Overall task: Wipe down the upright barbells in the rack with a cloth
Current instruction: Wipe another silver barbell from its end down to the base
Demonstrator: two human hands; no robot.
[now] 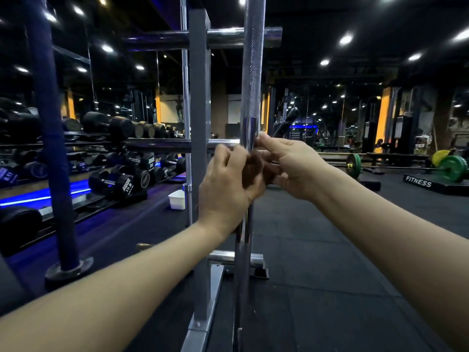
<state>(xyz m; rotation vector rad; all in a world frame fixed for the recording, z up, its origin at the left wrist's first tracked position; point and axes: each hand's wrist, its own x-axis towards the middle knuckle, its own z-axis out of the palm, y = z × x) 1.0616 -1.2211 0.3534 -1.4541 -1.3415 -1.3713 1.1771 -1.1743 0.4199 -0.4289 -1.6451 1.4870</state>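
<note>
**Two hands worked a brown cloth at an upright barbell in a dim gym**

A person's bare forearms reached in from the near edge toward a chrome barbell (250,97) that stood upright in a grey steel rack (199,97). The bar ran from the top of the view down to the floor, with a knurled stretch above the hands and smooth metal below.

The left hand (223,191) had its fingers curled round a small brown cloth (252,171), bunched against the near side of the bar at about mid-height. The right hand (291,166) came in from the right, its fingertips pinching the cloth's edge right at the bar. Both hands were slightly blurred.

A thinner bar (186,97) stood upright on the far side of the rack post. Chrome pegs jutted sideways from the post. At far left, rows of black dumbbells (119,179) sat on a rack lit blue from beneath, and a white tub (177,199) rested on the dark rubber floor (317,250). At far right lay a loaded barbell with green plates (453,168) beside a platform marked "FITNESS".
</note>
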